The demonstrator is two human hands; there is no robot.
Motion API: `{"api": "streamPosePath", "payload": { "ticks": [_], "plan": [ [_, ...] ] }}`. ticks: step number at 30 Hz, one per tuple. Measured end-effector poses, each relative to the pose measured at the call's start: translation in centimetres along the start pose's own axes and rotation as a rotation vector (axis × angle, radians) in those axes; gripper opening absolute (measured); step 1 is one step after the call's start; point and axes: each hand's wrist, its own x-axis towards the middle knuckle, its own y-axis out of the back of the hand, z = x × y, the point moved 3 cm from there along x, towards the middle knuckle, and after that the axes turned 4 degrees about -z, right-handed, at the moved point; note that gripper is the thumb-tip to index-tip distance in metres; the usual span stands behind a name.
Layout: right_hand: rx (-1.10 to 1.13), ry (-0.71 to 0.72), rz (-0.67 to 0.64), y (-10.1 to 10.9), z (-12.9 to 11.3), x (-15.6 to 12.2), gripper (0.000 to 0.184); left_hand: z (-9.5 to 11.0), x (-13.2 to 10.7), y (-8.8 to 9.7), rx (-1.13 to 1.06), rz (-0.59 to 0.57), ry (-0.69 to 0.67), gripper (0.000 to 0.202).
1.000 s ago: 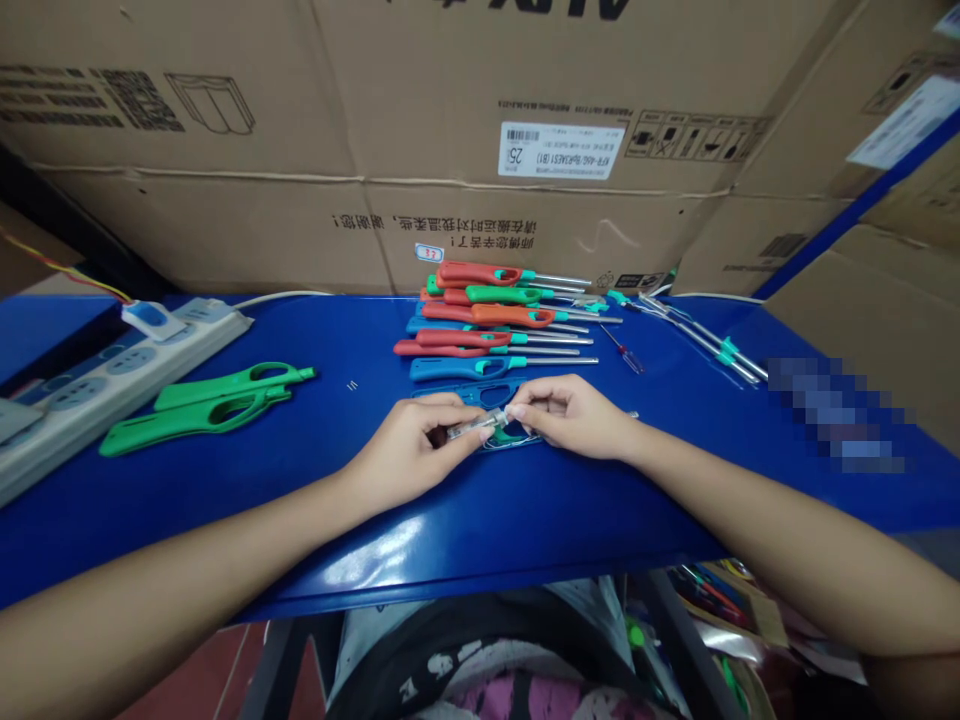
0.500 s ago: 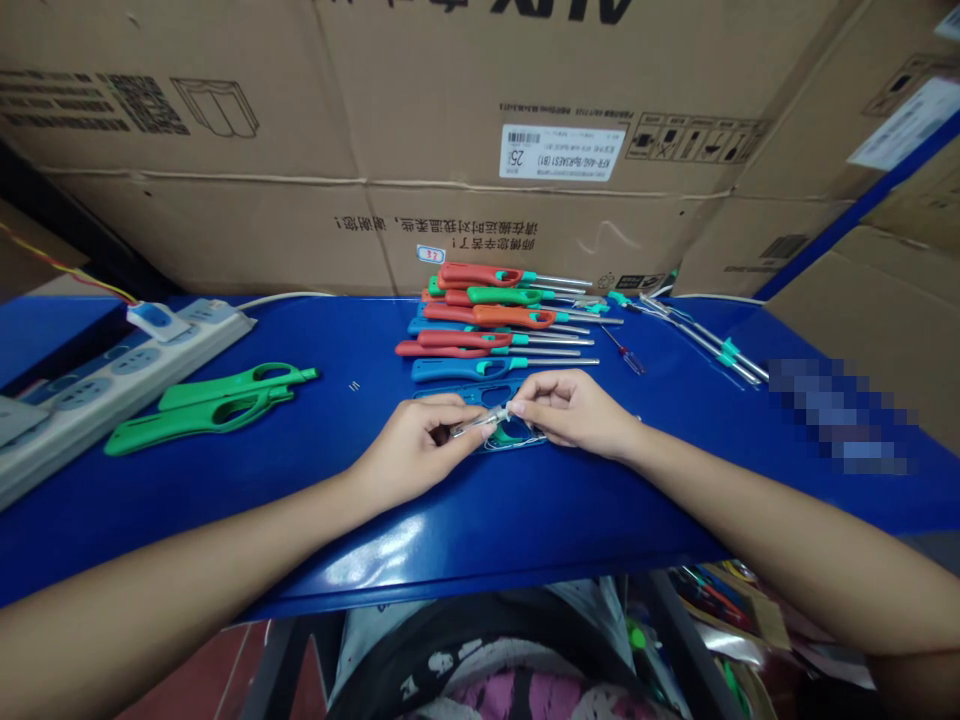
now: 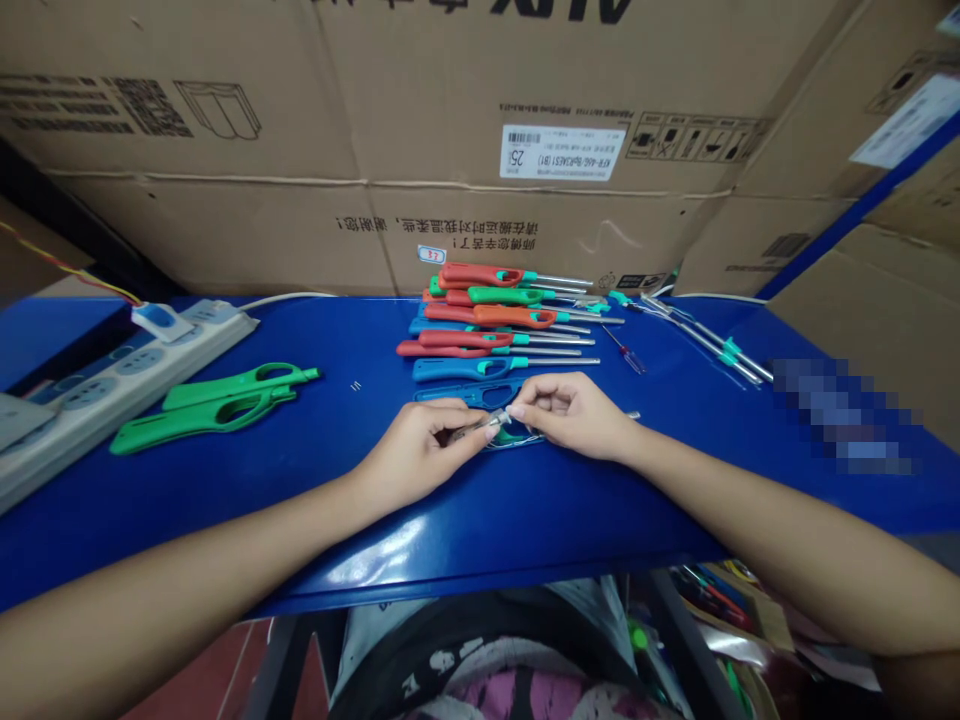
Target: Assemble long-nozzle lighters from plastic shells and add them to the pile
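Note:
My left hand (image 3: 420, 450) and my right hand (image 3: 574, 412) meet over the middle of the blue table (image 3: 315, 470). Both pinch a small clear tube-like part (image 3: 480, 427), the left at its near end, the right at its far tip. Under the hands lies an open blue lighter shell (image 3: 472, 395) with a teal piece and thin wires. Just behind it sits a stack of long red, green and blue lighters (image 3: 487, 320) with metal nozzles pointing right.
Two green lighter shell halves (image 3: 214, 402) lie at the left, beside a white power strip (image 3: 112, 370). Loose metal nozzles with teal collars (image 3: 705, 335) and a small red screwdriver (image 3: 624, 352) lie at the right. Large cardboard boxes (image 3: 450, 150) wall off the back.
The clear part has tipped down flatter toward the blue shell; both hands stay pinched on it, almost unmoved.

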Motion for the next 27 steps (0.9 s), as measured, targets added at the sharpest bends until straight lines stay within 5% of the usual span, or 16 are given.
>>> {"api": "streamPosePath", "payload": {
  "ticks": [10,27],
  "plan": [
    [0.042,0.007,0.004,1.0,0.0,0.5,0.038,0.5,-0.1,2.1,0.147,0.108,0.006,0.025],
    [0.006,0.057,0.191,2.5,0.4,1.0,0.034,1.0,-0.4,1.6,0.361,-0.103,-0.027,0.017]
  ]
}}
